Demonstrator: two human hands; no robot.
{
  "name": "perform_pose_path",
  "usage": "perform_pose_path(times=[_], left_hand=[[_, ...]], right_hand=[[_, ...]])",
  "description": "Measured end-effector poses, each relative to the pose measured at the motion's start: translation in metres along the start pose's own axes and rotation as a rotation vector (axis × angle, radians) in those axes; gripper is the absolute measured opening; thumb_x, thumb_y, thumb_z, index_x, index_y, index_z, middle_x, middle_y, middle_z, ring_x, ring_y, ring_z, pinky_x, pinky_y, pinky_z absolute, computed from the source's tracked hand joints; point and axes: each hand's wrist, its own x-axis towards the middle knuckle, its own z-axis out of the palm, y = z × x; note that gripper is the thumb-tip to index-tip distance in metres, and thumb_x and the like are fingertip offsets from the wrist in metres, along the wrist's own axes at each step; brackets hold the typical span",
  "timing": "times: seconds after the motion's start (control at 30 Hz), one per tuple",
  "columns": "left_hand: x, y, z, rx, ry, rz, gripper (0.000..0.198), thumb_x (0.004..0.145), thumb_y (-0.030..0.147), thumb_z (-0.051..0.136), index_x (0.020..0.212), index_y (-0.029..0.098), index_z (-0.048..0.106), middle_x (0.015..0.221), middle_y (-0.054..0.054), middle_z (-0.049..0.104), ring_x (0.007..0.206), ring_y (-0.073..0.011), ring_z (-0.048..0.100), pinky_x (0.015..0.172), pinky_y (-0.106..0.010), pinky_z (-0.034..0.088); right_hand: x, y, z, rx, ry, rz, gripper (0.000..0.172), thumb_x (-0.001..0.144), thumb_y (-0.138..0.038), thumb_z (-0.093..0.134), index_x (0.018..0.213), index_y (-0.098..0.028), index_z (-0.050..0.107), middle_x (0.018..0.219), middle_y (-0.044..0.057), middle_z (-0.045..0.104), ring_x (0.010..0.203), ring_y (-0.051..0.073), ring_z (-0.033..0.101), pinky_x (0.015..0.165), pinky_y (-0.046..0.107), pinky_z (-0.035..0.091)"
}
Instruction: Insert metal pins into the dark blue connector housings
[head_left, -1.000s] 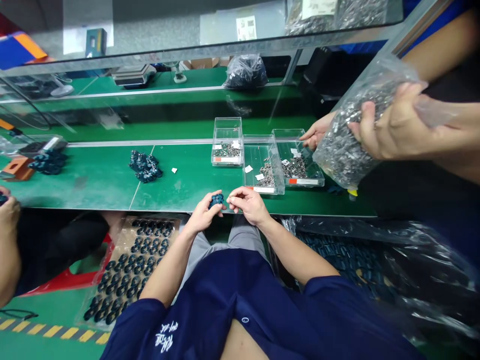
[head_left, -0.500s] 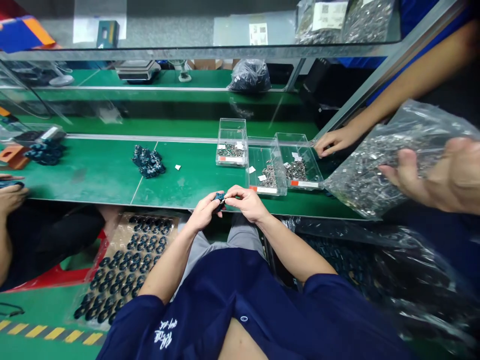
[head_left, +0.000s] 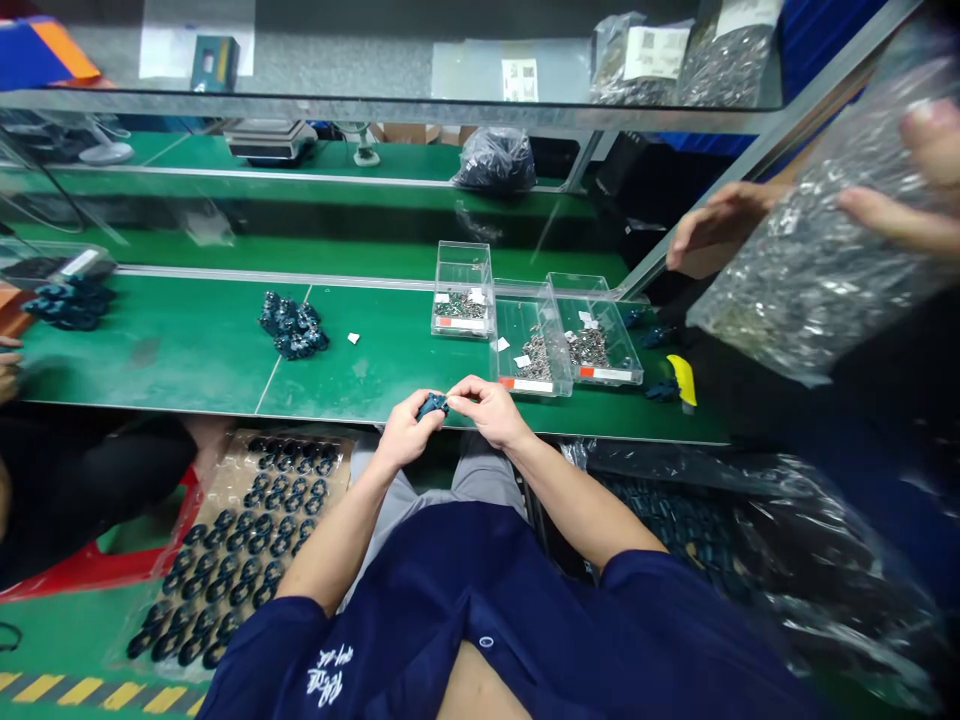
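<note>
A small dark blue moulded part (head_left: 433, 405) sits between my hands, just above the front edge of the green workbench (head_left: 150, 360). My left hand (head_left: 407, 432) grips it, and the fingertips of my right hand (head_left: 487, 412) pinch its right side. Whatever those fingertips touch is partly hidden. Beyond my right hand stand clear plastic boxes (head_left: 531, 340) of small metal pieces. A co-worker's hand (head_left: 716, 225) and a bulging clear bag of metal pieces (head_left: 814, 240) are at the upper right.
A heap of dark blue parts (head_left: 292, 326) lies on the bench left of the boxes. A clear tray of dark blue parts (head_left: 232, 540) sits low at my left, and a black plastic bag (head_left: 750, 560) at my right. A yellow item (head_left: 682, 380) lies on the bench.
The co-worker's bag has risen up and to the right, uncovering a yellow item on the bench. My hands remain together around the blue part.
</note>
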Motion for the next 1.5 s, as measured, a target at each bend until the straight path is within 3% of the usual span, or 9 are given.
perform_pose_path(times=[0.1, 0.2, 0.27, 0.37, 0.53, 1.17, 1.27, 1.37, 1.5], left_hand=[[0.004, -0.009, 0.001, -0.234, 0.038, -0.070, 0.027, 0.074, 0.027, 0.056, 0.097, 0.016, 0.064, 0.066, 0.000, 0.062, 0.052, -0.0113, 0.051, 0.046, -0.021, 0.031], [0.009, -0.017, 0.000, -0.435, 0.091, -0.133, 0.034, 0.068, 0.025, 0.054, 0.098, 0.014, 0.064, 0.074, -0.003, 0.066, 0.056, -0.0123, 0.056, 0.043, -0.020, 0.027], [0.011, -0.020, -0.004, -0.457, 0.117, -0.143, 0.036, 0.066, 0.025, 0.056, 0.099, 0.013, 0.064, 0.075, -0.004, 0.067, 0.057, -0.0126, 0.057, 0.043, -0.020, 0.028], [0.012, -0.024, -0.013, -0.402, 0.143, -0.151, 0.038, 0.066, 0.025, 0.057, 0.102, 0.014, 0.065, 0.077, -0.004, 0.067, 0.059, -0.0129, 0.058, 0.045, -0.020, 0.032], [0.010, -0.034, -0.029, -0.355, 0.192, -0.214, 0.040, 0.066, 0.026, 0.059, 0.104, 0.016, 0.066, 0.082, -0.004, 0.067, 0.064, -0.0138, 0.059, 0.049, -0.020, 0.035], [0.021, -0.059, -0.038, -0.418, 0.174, -0.305, 0.040, 0.066, 0.025, 0.061, 0.104, 0.016, 0.065, 0.081, -0.003, 0.067, 0.063, -0.0125, 0.058, 0.051, -0.020, 0.037], [0.025, -0.063, -0.043, -0.410, 0.178, -0.296, 0.040, 0.066, 0.025, 0.061, 0.105, 0.015, 0.065, 0.081, -0.004, 0.067, 0.063, -0.0129, 0.058, 0.051, -0.021, 0.036], [0.028, -0.066, -0.048, -0.406, 0.194, -0.298, 0.040, 0.067, 0.026, 0.061, 0.106, 0.015, 0.065, 0.081, -0.004, 0.067, 0.063, -0.0128, 0.058, 0.051, -0.021, 0.036], [0.029, -0.067, -0.054, -0.408, 0.203, -0.305, 0.041, 0.067, 0.025, 0.062, 0.107, 0.016, 0.065, 0.083, -0.004, 0.068, 0.065, -0.0130, 0.059, 0.052, -0.021, 0.037]], right_hand=[[0.023, 0.002, -0.014, -0.118, -0.161, -0.074, 0.026, 0.086, -0.041, 0.066, 0.087, -0.016, 0.072, 0.086, 0.004, 0.070, 0.078, 0.016, 0.063, 0.076, 0.030, 0.051], [0.081, -0.001, -0.033, -0.562, -0.167, -0.159, 0.033, 0.093, -0.040, 0.059, 0.110, -0.015, 0.070, 0.114, 0.012, 0.069, 0.104, 0.022, 0.063, 0.093, 0.034, 0.049], [0.125, -0.002, -0.041, -0.987, -0.139, -0.063, 0.043, 0.093, -0.036, 0.061, 0.127, -0.010, 0.061, 0.132, 0.020, 0.060, 0.123, 0.028, 0.055, 0.104, 0.040, 0.043], [0.167, 0.001, -0.041, -1.287, -0.261, 0.141, 0.045, 0.091, -0.032, 0.064, 0.126, -0.005, 0.058, 0.128, 0.024, 0.061, 0.118, 0.033, 0.058, 0.100, 0.043, 0.045], [0.172, 0.015, -0.033, -1.331, -0.331, 0.165, 0.031, 0.095, -0.027, 0.055, 0.122, -0.011, 0.059, 0.126, 0.018, 0.065, 0.112, 0.028, 0.063, 0.093, 0.036, 0.049], [0.141, 0.021, -0.007, -1.311, -0.592, 0.071, 0.033, 0.092, -0.038, 0.060, 0.117, -0.016, 0.058, 0.121, 0.016, 0.065, 0.104, 0.029, 0.065, 0.082, 0.036, 0.052], [0.140, 0.024, -0.012, -1.235, -0.652, 0.033, 0.039, 0.090, -0.042, 0.063, 0.117, -0.015, 0.059, 0.117, 0.017, 0.066, 0.104, 0.031, 0.064, 0.083, 0.038, 0.052], [0.169, 0.024, -0.033, -0.995, -0.782, 0.027, 0.043, 0.093, -0.049, 0.058, 0.119, -0.016, 0.063, 0.117, 0.014, 0.068, 0.099, 0.026, 0.066, 0.082, 0.034, 0.052], [0.247, 0.028, -0.071, -1.172, -0.346, 0.152, 0.035, 0.102, -0.026, 0.040, 0.122, -0.011, 0.065, 0.118, 0.016, 0.069, 0.104, 0.023, 0.065, 0.089, 0.032, 0.049]])
